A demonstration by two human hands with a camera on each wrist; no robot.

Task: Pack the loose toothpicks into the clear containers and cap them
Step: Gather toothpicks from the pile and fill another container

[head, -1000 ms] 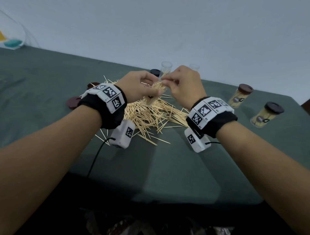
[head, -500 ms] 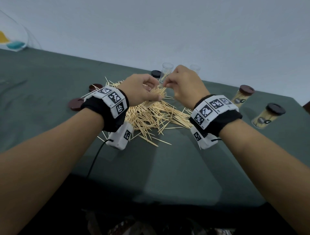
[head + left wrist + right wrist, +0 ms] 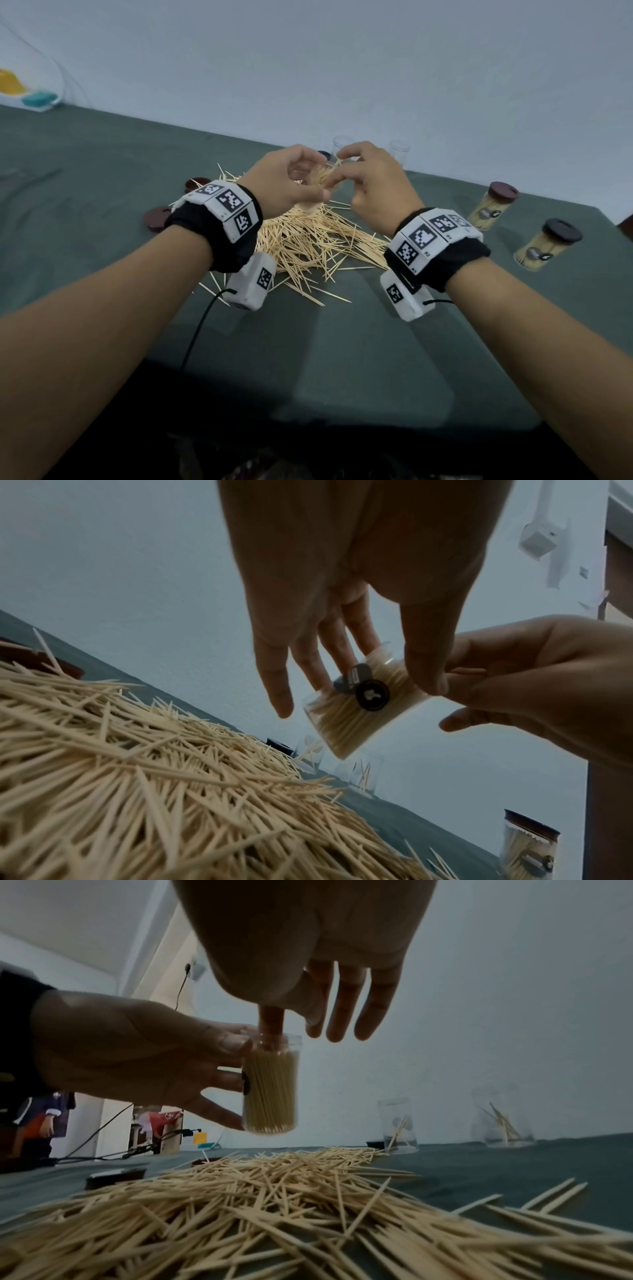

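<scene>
My left hand (image 3: 310, 192) grips a clear container (image 3: 323, 176) packed full of toothpicks, held above the loose toothpick pile (image 3: 308, 240). The right wrist view shows the container (image 3: 270, 1091) upright, uncapped, with left-hand fingers (image 3: 222, 1074) curled round its side. One digit (image 3: 270, 1023) of my right hand (image 3: 342, 178) pokes down into the open mouth onto the toothpick tips. The other right-hand fingers (image 3: 346, 1010) are straight and spread. From the left wrist, the container (image 3: 363, 704) appears tilted, with a dark label on it.
Two clear containers (image 3: 342, 145) (image 3: 399, 152) stand uncapped behind the pile, each with a few toothpicks. Two filled, capped containers (image 3: 493, 209) (image 3: 544, 246) stand at the right. Loose brown caps (image 3: 157, 217) (image 3: 197, 183) and a dark cap (image 3: 323, 156) lie on the green table (image 3: 102, 171).
The right hand has gone from curled fingers feeding toothpicks into the container to spread fingers with one digit pressing into its mouth. The left hand keeps its hold.
</scene>
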